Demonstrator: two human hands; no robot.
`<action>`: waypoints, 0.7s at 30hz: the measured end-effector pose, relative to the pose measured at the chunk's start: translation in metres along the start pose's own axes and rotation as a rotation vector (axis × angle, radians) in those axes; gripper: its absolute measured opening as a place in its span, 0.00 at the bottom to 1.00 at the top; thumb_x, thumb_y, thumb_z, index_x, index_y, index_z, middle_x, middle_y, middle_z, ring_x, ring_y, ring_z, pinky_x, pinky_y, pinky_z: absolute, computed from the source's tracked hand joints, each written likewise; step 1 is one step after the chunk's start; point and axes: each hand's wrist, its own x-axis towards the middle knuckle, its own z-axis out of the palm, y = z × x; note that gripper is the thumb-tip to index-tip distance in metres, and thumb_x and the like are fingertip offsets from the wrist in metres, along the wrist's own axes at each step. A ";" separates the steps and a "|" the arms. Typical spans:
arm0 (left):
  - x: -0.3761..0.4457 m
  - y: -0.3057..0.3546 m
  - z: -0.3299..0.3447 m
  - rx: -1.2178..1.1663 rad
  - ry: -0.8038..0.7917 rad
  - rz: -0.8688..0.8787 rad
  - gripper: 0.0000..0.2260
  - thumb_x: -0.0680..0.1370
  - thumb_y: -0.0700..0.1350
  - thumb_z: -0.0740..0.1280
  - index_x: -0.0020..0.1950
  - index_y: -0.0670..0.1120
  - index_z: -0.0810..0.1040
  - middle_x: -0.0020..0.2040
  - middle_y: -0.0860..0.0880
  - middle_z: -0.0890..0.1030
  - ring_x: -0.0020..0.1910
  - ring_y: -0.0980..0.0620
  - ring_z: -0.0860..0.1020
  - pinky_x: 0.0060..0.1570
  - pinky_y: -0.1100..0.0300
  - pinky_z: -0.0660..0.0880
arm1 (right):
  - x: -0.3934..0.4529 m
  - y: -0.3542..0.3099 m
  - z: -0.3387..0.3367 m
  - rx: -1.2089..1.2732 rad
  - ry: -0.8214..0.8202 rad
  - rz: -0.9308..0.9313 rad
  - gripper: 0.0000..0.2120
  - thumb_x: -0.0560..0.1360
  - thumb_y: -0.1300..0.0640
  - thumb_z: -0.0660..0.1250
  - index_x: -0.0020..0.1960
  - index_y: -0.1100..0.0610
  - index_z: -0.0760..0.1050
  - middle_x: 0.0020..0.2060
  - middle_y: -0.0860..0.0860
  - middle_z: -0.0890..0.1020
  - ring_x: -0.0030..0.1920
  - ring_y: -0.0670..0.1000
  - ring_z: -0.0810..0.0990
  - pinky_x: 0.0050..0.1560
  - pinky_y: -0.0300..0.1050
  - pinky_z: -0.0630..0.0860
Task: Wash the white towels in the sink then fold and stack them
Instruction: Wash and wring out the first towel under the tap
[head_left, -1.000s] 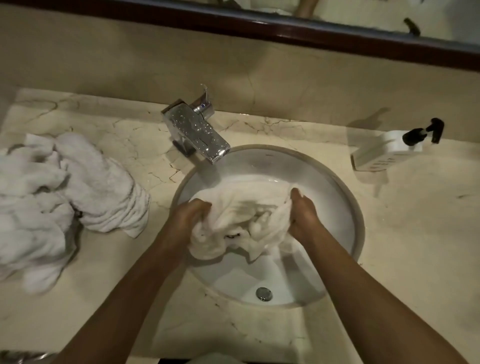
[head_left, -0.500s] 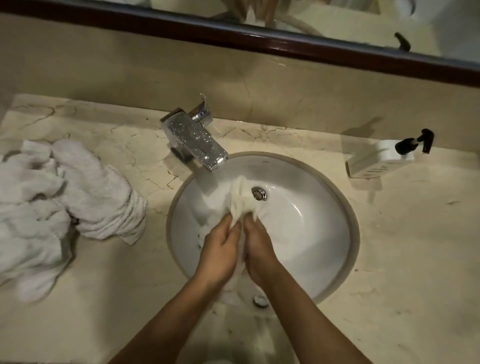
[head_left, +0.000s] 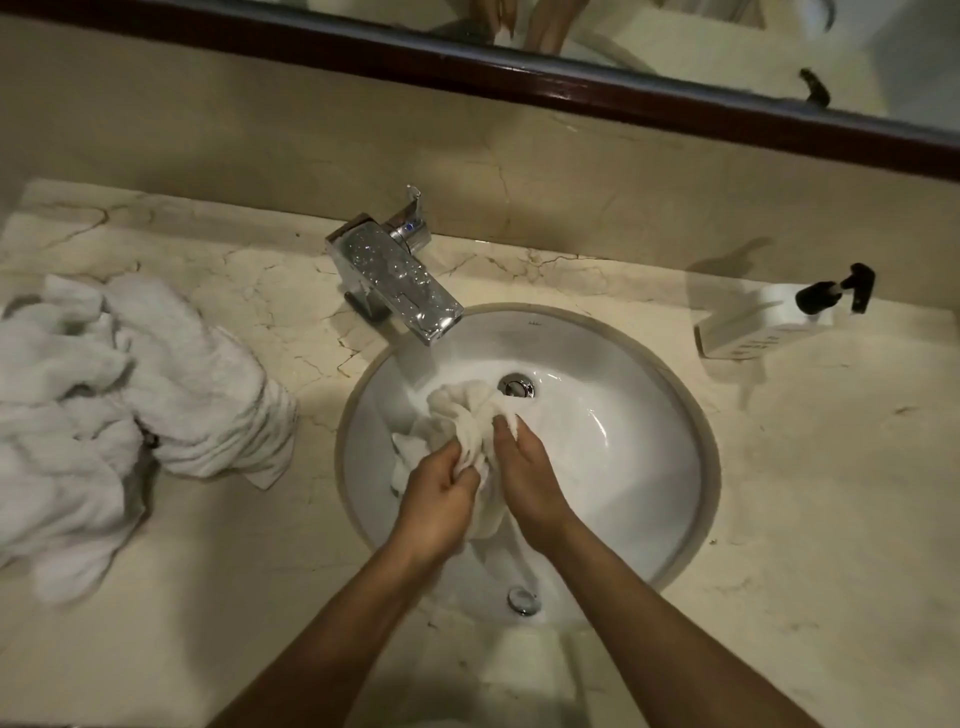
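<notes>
A bunched wet white towel hangs inside the round white sink, pressed between both my hands. My left hand grips its lower left side with curled fingers. My right hand holds the right side, fingers wrapped over the cloth. Part of the towel trails down between my wrists toward the sink's near wall. A heap of crumpled white towels lies on the marble counter to the left of the sink.
A chrome faucet juts over the sink's back left rim. A white soap dispenser with a black pump lies on the counter at the right. A dark-framed mirror runs along the wall behind.
My hands came together from a wide two-sided hold, squeezing the spread towel into a tight bunch. The bunch has since shifted slightly back toward the sink's overflow hole.
</notes>
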 end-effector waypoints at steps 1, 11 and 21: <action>0.003 -0.004 -0.009 0.060 0.015 0.009 0.14 0.78 0.40 0.63 0.62 0.46 0.81 0.55 0.50 0.84 0.55 0.51 0.82 0.57 0.55 0.78 | 0.003 0.006 -0.011 -0.165 -0.019 -0.032 0.17 0.86 0.52 0.55 0.71 0.56 0.72 0.60 0.51 0.83 0.60 0.50 0.81 0.64 0.45 0.74; 0.005 0.006 -0.086 0.613 0.613 0.349 0.14 0.72 0.39 0.64 0.53 0.48 0.85 0.43 0.47 0.80 0.42 0.43 0.78 0.40 0.54 0.71 | 0.001 0.062 -0.118 -1.153 0.208 -0.193 0.12 0.79 0.58 0.65 0.62 0.53 0.78 0.49 0.54 0.75 0.50 0.58 0.75 0.40 0.47 0.71; -0.030 -0.020 -0.029 -0.604 0.303 0.123 0.09 0.73 0.39 0.66 0.52 0.46 0.80 0.55 0.48 0.80 0.57 0.49 0.78 0.56 0.52 0.75 | 0.021 0.032 -0.049 1.279 0.594 0.183 0.10 0.83 0.58 0.56 0.54 0.56 0.77 0.50 0.53 0.81 0.49 0.54 0.82 0.52 0.50 0.80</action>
